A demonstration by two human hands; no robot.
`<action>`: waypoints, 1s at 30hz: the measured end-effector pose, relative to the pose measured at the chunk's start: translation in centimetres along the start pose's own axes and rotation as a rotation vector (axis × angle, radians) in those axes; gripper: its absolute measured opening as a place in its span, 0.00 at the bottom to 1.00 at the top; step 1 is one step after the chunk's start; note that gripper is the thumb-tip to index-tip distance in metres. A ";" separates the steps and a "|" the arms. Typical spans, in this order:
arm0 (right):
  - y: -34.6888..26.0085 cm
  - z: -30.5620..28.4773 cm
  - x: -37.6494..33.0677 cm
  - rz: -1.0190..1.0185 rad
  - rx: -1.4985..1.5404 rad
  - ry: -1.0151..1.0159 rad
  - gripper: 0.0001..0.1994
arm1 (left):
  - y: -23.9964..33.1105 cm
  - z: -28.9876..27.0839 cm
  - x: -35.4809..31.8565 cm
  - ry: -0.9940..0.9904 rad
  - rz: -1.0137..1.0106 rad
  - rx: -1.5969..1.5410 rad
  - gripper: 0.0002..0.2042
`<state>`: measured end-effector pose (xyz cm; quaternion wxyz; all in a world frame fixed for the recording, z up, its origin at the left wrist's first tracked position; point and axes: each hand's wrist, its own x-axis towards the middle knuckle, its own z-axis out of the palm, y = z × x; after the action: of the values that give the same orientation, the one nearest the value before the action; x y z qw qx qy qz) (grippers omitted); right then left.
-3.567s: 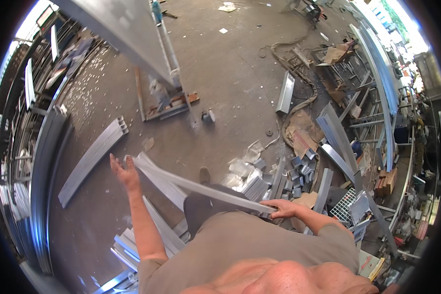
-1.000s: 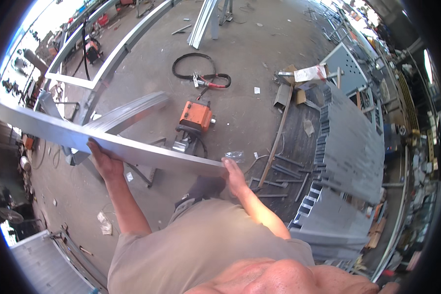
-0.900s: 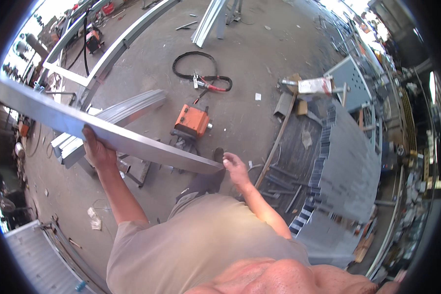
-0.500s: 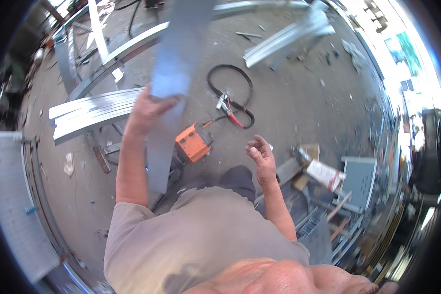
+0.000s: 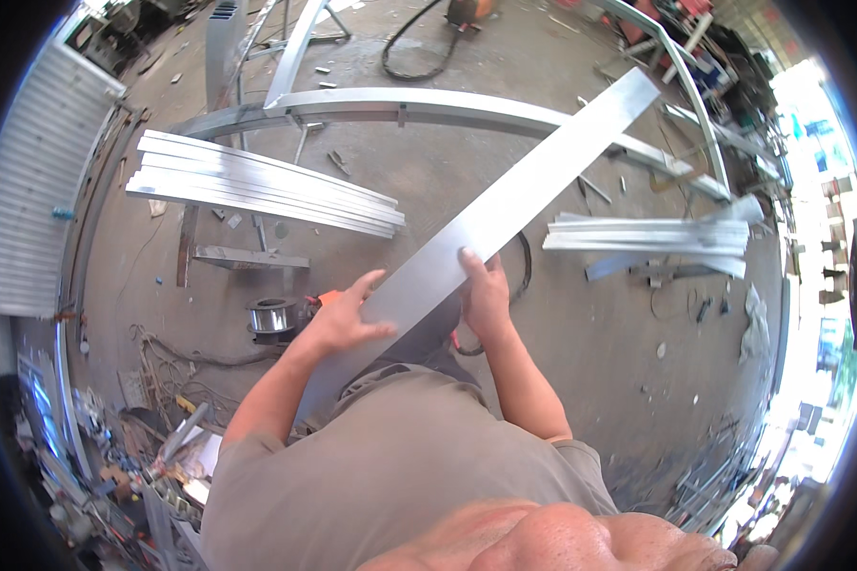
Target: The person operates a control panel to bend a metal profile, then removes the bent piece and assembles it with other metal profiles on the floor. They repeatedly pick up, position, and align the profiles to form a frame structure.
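A long, flat silver metal bar (image 5: 533, 200) slants across in front of me, its far end up to the right and its near end down by my left forearm. My right hand (image 5: 487, 300) grips the bar's right edge, thumb on the upper face and fingers hidden beneath. At the left edge, closer to the near end, is my left hand (image 5: 343, 322). Its fingers and thumb are spread apart, the thumb over the bar's face.
Stacked silver metal strips (image 5: 257, 186) lie at left, with another bundle (image 5: 647, 235) at right. A large metal frame (image 5: 428, 103) spans the floor beyond. A wire spool (image 5: 271, 319), cables (image 5: 214, 359) and a partly hidden orange box (image 5: 329, 298) are near my left arm.
The bar has swung from nearly upright to a slant toward the far right. My right hand, free before, now holds it; my left hand has loosened and spread. The view has turned right.
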<state>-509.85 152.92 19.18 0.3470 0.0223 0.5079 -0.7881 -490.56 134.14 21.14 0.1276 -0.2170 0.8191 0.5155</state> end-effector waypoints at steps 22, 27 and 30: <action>-5.0 23.2 54.8 0.375 -0.201 -0.117 0.25 | 2.2 -12.7 28.2 0.698 -0.331 0.075 0.57; -4.0 28.5 65.2 0.394 -0.226 -0.149 0.26 | 2.6 -16.3 35.3 0.879 -0.275 0.233 0.56; -2.6 31.0 73.6 0.364 -0.301 -0.161 0.29 | 2.3 -16.5 37.1 0.871 -0.414 0.374 0.55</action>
<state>-557.31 89.68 7.67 0.5219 -0.0014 0.5781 -0.6273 -523.83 111.89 14.12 -0.0890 -0.5425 0.8144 0.1860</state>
